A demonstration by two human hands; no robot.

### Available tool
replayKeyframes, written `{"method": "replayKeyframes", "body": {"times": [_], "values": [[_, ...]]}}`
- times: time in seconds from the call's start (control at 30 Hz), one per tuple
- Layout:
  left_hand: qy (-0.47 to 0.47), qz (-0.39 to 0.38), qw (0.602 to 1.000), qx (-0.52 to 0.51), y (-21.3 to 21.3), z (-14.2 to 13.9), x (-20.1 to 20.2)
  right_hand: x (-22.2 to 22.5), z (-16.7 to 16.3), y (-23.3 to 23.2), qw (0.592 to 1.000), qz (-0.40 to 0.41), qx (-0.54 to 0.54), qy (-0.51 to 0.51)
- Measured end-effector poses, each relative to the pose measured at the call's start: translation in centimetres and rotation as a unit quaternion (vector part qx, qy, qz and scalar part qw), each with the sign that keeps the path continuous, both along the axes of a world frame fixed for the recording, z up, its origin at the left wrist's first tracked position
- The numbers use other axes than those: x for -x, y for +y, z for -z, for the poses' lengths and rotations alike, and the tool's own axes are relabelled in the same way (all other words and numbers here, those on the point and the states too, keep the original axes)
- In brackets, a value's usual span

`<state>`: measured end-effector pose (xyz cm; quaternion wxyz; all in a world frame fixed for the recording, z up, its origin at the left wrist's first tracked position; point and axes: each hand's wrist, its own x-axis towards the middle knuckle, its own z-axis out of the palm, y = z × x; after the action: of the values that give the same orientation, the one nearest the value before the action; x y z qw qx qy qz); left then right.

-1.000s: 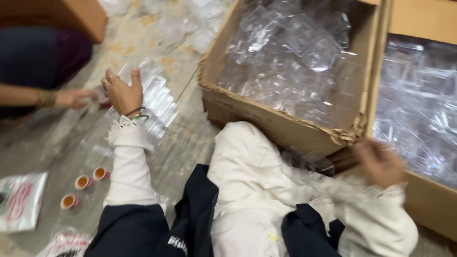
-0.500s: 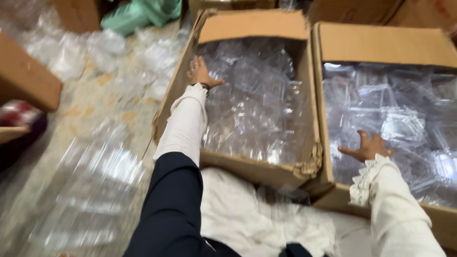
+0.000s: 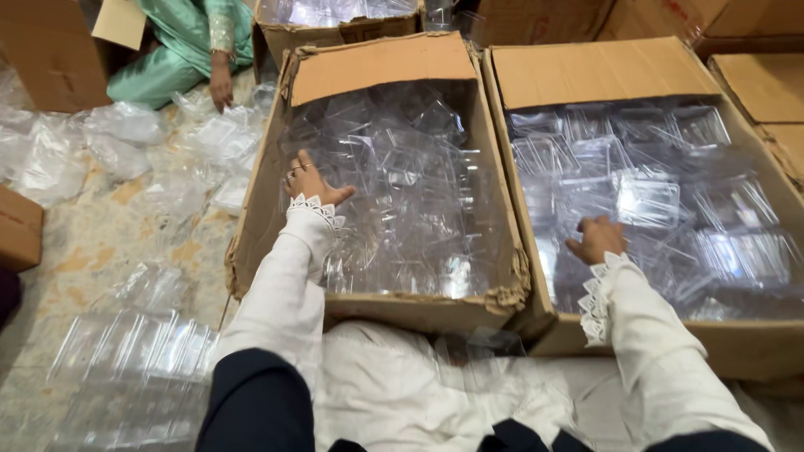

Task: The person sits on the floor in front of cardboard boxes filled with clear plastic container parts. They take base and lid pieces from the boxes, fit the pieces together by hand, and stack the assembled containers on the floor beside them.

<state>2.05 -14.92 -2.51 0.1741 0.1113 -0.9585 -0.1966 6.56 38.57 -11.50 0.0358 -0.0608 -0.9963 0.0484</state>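
Note:
Two open cardboard boxes stand in front of me, both full of clear plastic blister packs. My left hand (image 3: 308,182) reaches into the left box (image 3: 251,209) near its left wall, fingers spread and resting on the clear plastic packs (image 3: 402,184). My right hand (image 3: 596,238) is inside the right box (image 3: 737,347), palm down on the clear packs (image 3: 653,192) there. Whether either hand grips a pack is not visible. White lace-cuffed sleeves cover both arms.
Clear packs (image 3: 126,368) lie spread on the floor at lower left, and more loose plastic (image 3: 126,134) is scattered at upper left. Another person in green (image 3: 193,42) sits at the top left. More cardboard boxes (image 3: 770,84) stand right and behind.
My view swung from the floor up to the two boxes. My left hand left the packs on the floor and went into the left box; my right hand moved deeper into the right box.

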Motion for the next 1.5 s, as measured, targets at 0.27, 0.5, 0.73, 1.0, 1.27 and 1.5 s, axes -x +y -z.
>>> {"method": "replayKeyframes", "body": {"times": [0.27,0.5,0.73,1.0,1.27,1.5], "values": [[0.073,0.283,0.561,-0.774,2.5,-2.2,-14.9,-4.7,-2.6,-1.9,0.999,-0.002,0.051,-0.003],[0.048,0.410,0.245,-0.877,5.9,-0.6,-23.9,-7.7,-5.9,-0.4,0.980,0.188,-0.018,-0.070],[0.002,0.406,0.265,-0.875,7.0,-0.9,-28.9,-15.3,-9.9,0.4,0.985,0.024,0.005,0.169],[-0.063,0.327,0.378,-0.864,14.7,1.9,-33.1,-28.8,-7.0,-9.9,0.604,-0.149,0.754,0.209],[-0.035,0.332,0.444,-0.832,15.4,3.1,-37.9,-34.6,-7.0,-16.5,0.830,-0.301,0.451,0.130],[-0.003,0.344,0.489,-0.801,14.9,3.8,-38.6,-35.2,-10.4,-17.4,0.825,-0.339,0.450,0.047]]}}
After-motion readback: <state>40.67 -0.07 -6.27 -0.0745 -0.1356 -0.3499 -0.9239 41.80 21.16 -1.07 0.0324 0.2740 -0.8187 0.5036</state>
